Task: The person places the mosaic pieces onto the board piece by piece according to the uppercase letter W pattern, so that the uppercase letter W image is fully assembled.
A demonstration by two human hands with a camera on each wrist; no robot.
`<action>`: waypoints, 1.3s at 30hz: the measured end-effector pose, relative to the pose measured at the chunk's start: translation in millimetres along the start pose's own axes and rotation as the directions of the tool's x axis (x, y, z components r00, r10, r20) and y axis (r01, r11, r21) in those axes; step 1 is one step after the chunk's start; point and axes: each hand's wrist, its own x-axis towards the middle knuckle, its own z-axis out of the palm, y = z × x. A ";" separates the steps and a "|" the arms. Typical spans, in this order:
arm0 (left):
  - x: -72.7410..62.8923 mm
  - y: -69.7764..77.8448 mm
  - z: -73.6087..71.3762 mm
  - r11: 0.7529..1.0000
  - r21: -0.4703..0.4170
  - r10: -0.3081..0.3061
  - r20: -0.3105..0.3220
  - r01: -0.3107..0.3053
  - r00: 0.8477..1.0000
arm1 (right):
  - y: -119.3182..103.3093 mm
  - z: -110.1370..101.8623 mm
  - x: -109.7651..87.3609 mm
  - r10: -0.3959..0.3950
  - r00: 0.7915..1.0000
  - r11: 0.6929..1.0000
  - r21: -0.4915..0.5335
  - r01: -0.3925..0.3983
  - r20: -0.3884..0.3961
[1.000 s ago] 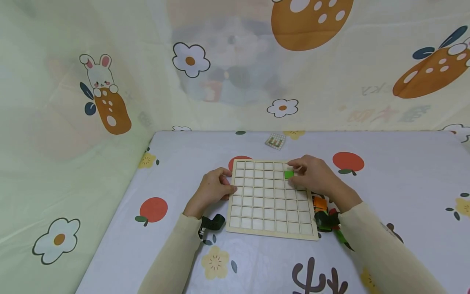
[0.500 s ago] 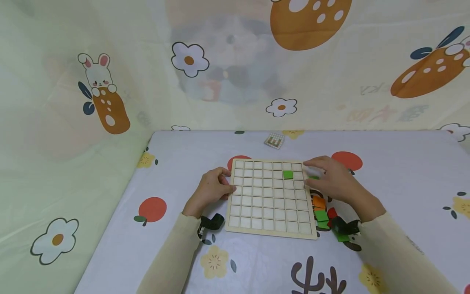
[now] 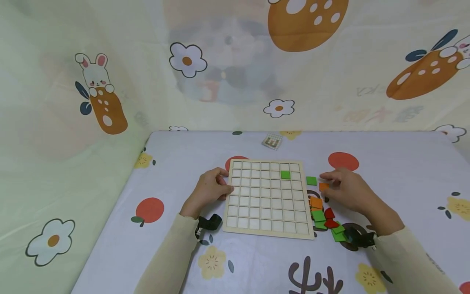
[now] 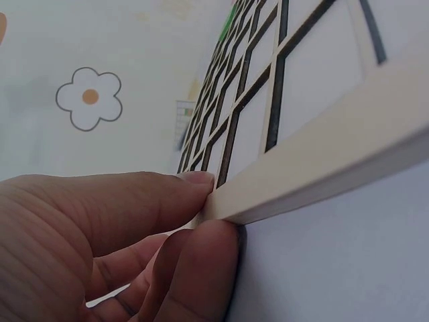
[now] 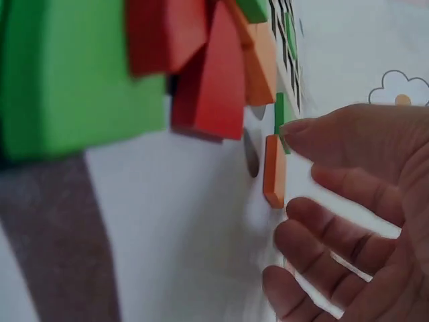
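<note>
A square wooden grid board [image 3: 269, 235] lies flat, with one green tile [image 3: 285, 175] in a cell of its second row from the back, toward the right. My left hand [image 3: 208, 189] pinches the board's left edge; the left wrist view shows the thumb [image 4: 147, 201] on top and a fingertip against the side. Right of the board, my right hand [image 3: 350, 191] hovers with loosely spread fingers around a lone orange tile [image 3: 324, 187]. Whether it touches that tile I cannot tell. Beside that lies a single green tile [image 3: 311, 181].
Along the board's right side are orange tiles [image 3: 316, 203], green tiles [image 3: 318, 214] and red rounded pieces [image 3: 331, 223], close to the right wrist. A small patterned card [image 3: 272, 141] lies behind the board. A printed cloth [image 3: 176, 155] covers the table, and a patterned curtain [image 3: 227, 90] hangs behind.
My right hand has left the green tile in its cell and moved right and toward me, to the loose orange tile. The left hand keeps its hold on the board's edge.
</note>
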 end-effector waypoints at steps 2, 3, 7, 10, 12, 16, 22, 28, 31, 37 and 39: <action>-0.5 -0.2 -0.5 1.000 0.006 0.000 -0.001 0.000 1.000 | 2.3 1.7 0.0 0.006 1.000 1.000 -0.011 -0.006 0.001; -0.7 -0.4 -0.8 1.000 0.007 -0.001 -0.003 0.001 1.000 | 3.3 2.5 0.1 0.009 1.000 1.000 -0.018 -0.009 0.001; -1.1 -1.2 -1.2 1.000 0.007 -0.005 -0.005 0.005 1.000 | 7.1 5.3 2.2 0.023 1.000 0.999 -0.035 -0.023 0.001; -1.4 -1.6 -1.0 1.000 0.003 -0.004 -0.006 0.004 1.000 | 8.8 6.1 3.1 0.042 0.999 0.998 -0.039 -0.042 0.001; -1.4 -2.0 -0.9 1.000 0.000 -0.003 -0.005 0.003 1.000 | 9.0 5.9 2.8 0.051 0.999 0.998 -0.038 -0.051 -0.001; -2.0 -1.9 -1.0 1.000 -0.008 -0.002 0.001 0.002 1.000 | 9.0 6.1 0.9 0.069 0.998 0.998 -0.001 -0.069 -0.005; -0.8 -3.1 -1.1 1.000 -0.011 0.006 -0.001 -0.006 1.000 | 8.8 7.7 -2.6 0.109 0.994 0.989 0.102 -0.107 -0.017; -0.6 -2.2 -0.9 1.000 -0.003 0.012 -0.003 -0.012 1.000 | 10.3 7.6 -6.3 0.125 0.992 0.967 0.227 -0.117 -0.018; -0.3 -1.3 -1.0 1.000 -0.002 0.015 0.000 -0.015 1.000 | 10.4 7.6 -7.8 0.143 0.990 0.927 0.350 -0.136 0.006; 0.4 -1.0 -1.3 1.000 -0.010 0.018 0.005 -0.018 1.000 | 11.2 10.5 -8.4 0.142 0.990 0.891 0.433 -0.134 0.013; 0.2 -0.9 -1.6 1.000 -0.013 0.018 0.006 -0.017 1.000 | 11.0 11.3 -8.0 0.150 0.989 0.904 0.405 -0.140 0.006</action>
